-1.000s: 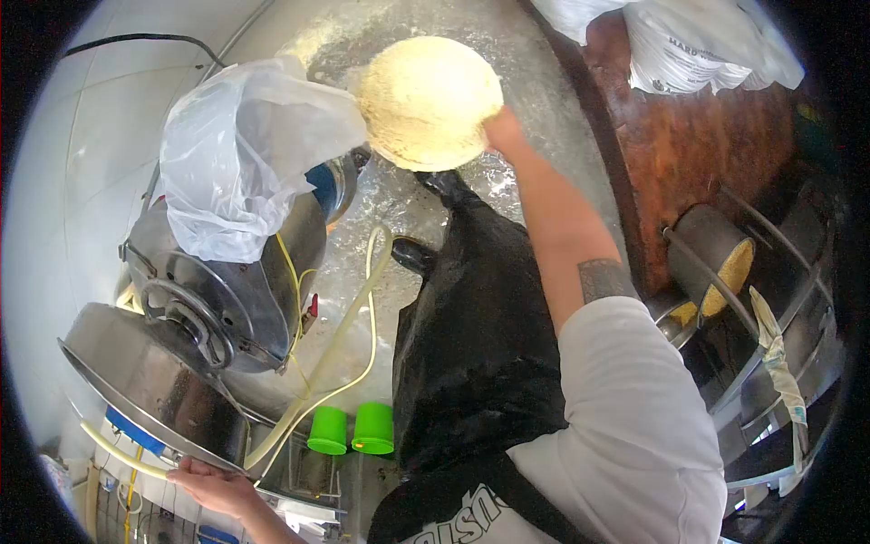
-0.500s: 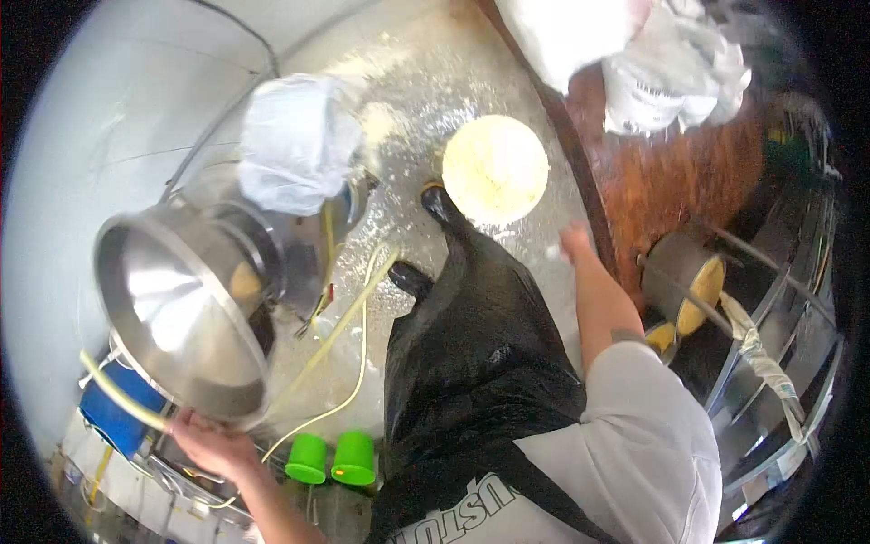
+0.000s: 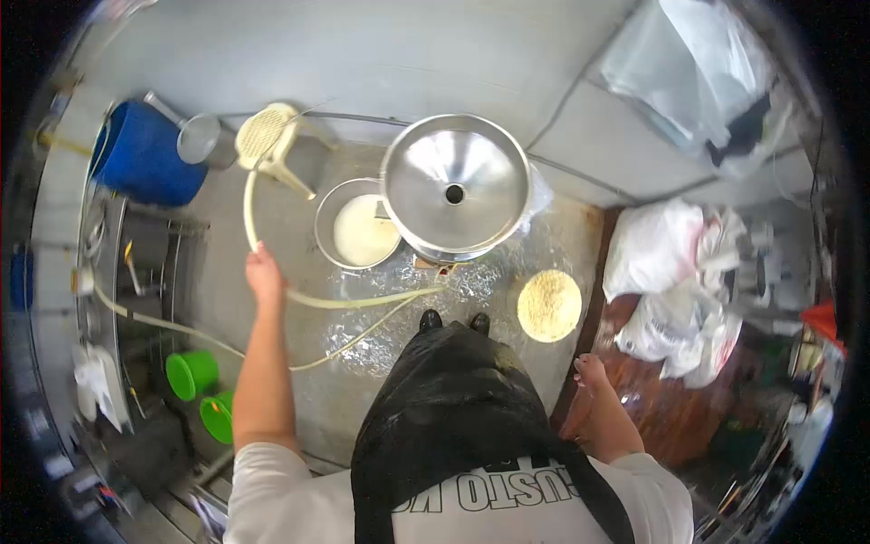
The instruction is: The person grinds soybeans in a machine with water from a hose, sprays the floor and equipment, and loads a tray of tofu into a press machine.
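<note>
My left hand is closed around a pale yellow hose. The hose's free end points toward the wall, and a thin line like a water jet leaves it. Beyond my boots stands a machine topped by a wide steel funnel. Left of it, a round metal pot holds something whitish. My right hand hangs low on the right with its fingers curled; whether anything is in them is hidden. Nearest to that hand is a round container filled with pale yellow crumbly material.
A cream plastic stool, a long-handled pan and a blue barrel stand at the far left. Two green buckets are nearer on the left. White sacks lie on the reddish platform. The hose loops across the wet floor.
My view has turned left, so the funnel now appears in front of me. My left hand, still gripping the hose, is stretched farther forward. The right hand stays low at my side.
</note>
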A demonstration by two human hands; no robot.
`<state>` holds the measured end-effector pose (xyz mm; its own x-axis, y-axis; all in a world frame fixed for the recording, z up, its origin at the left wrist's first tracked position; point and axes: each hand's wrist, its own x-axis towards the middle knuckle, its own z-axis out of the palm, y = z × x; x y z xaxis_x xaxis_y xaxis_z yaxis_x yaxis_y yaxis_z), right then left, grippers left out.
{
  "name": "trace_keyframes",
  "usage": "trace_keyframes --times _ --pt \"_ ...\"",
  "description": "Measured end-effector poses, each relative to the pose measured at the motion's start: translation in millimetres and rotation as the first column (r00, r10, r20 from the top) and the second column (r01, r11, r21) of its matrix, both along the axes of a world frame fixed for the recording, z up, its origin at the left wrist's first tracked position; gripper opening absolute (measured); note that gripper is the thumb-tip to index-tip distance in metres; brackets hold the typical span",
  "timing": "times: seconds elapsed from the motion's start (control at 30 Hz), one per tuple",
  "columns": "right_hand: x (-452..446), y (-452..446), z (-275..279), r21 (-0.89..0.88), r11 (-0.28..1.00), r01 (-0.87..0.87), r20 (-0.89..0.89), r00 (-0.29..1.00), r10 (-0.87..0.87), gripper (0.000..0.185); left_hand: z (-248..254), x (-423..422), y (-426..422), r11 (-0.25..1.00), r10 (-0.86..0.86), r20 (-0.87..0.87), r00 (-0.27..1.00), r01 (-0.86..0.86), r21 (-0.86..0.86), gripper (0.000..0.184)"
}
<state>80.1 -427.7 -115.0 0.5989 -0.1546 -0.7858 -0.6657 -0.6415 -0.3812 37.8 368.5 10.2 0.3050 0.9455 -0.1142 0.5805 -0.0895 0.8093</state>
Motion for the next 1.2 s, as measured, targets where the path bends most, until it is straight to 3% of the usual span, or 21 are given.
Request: trace_keyframes --times 0.03,0.07,0.1,0.13,0.23,0.3,0.33,0.43,0.47,0.63,0.7,0.77,0.83,0.93,1.07,1.1,1.13,1.17,1.2 --pt "7.1 0.6 12.9 -0.021 0.997 -0.076 -0.002 0.997 0.076 0.012 20.4 -39.4 16.8 0.998 0.062 -0.095 0.994 -0.060 0.020 0.046" --pt "14.3 6.4 30.7 -0.026 0.999 -0.033 -0.003 0.999 0.033 0.017 40.0 -82.1 30.7 0.992 0.122 -0.190 0.974 -0.115 0.043 0.049" --pt "23.3 11.1 39.2 -0.025 0.997 -0.070 0.007 0.997 0.071 0.017 40.5 -138.4 57.5 0.972 0.171 -0.293 0.941 -0.113 0.208 0.050" --pt "34.5 7.3 36.8 -0.086 0.973 -0.213 0.011 0.977 0.215 0.016 40.2 -197.8 83.0 0.927 0.233 -0.384 0.893 -0.085 0.364 0.052" --pt "52.5 9.0 38.5 -0.205 0.849 -0.488 0.006 0.866 0.499 0.033 96.0 -376.2 96.1 0.877 0.319 -0.558 0.766 -0.016 0.480 0.054" --pt "57.3 21.9 52.2 -0.126 0.901 -0.415 0.113 0.896 0.429 0.023 159.2 -451.7 49.3 0.874 0.410 -0.600 0.688 -0.108 0.474 0.050" --pt "62.7 24.6 38.2 -0.052 0.936 -0.348 0.100 0.931 0.352 0.024 180.6 -490.2 23.5 0.883 0.391 -0.654 0.647 -0.062 0.466 0.048" --pt "82.2 48.2 21.6 -0.104 0.829 -0.549 0.106 0.823 0.558 0.030 234.3 -564.9 -67.5 0.902 0.379 -0.792 0.479 0.003 0.433 0.047" --pt "83.2 60.3 20.0 -0.075 0.806 -0.588 0.163 0.790 0.591 0.038 242.9 -587.9 -98.2 0.904 0.351 -0.796 0.493 0.044 0.426 0.046" --pt "74.2 152.1 6.8 0.007 0.679 -0.734 0.190 0.667 0.720 0.040 256.1 -643.6 -248.9 0.966 0.254 -0.865 0.432 -0.167 0.200 0.048" --pt "78.3 185.2 -34.2 -0.076 0.423 -0.903 0.239 0.395 0.887 0.053 237.4 -660.0 -299.7 0.948 0.262 -0.871 0.415 -0.281 0.151 0.048" --pt "57.7 242.5 -11.8 -0.103 0.305 -0.947 0.238 0.274 0.932 0.056 206.2 -674.7 -341.3 0.940 0.230 -0.857 0.462 -0.335 0.072 0.049" --pt "25.3 293.0 25.7 -0.142 0.079 -0.987 0.341 0.026 0.940 0.056 176.8 -670.1 -379.8 0.909 0.279 -0.788 0.548 -0.415 0.034 0.052" --pt "-24.3 364.0 53.6 -0.016 -0.043 -0.999 0.321 -0.046 0.946 0.056 135.7 -652.4 -421.5 0.819 0.338 -0.681 0.649 -0.559 -0.126 0.055" --pt "-106.2 453.1 64.1 0.070 -0.296 -0.953 0.435 -0.238 0.869 0.048 92.0 -643.4 -452.1 0.779 0.410 -0.514 0.753 -0.583 -0.231 0.050" --pt "-143.0 472.9 103.6 0.191 -0.302 -0.934 0.394 -0.209 0.895 0.050 84.7 -643.1 -455.2 0.768 0.433 -0.465 0.772 -0.586 -0.258 0.048" --pt "-175.9 493.5 128.3 0.310 -0.295 -0.904 0.343 -0.183 0.921 0.051 107.6 -633.9 -452.1 0.767 0.445 -0.376 0.813 -0.563 -0.309 0.044" --pt "-200.4 515.5 118.9 0.284 -0.377 -0.881 0.403 -0.247 0.881 0.051 109.6 -637.5 -451.2 0.750 0.467 -0.373 0.802 -0.582 -0.315 0.044" --pt "-226.0 535.7 110.0 0.256 -0.452 -0.855 0.459 -0.303 0.835 0.050 110.2 -644.7 -450.1 0.711 0.492 -0.262 0.830 -0.557 -0.430 0.043"
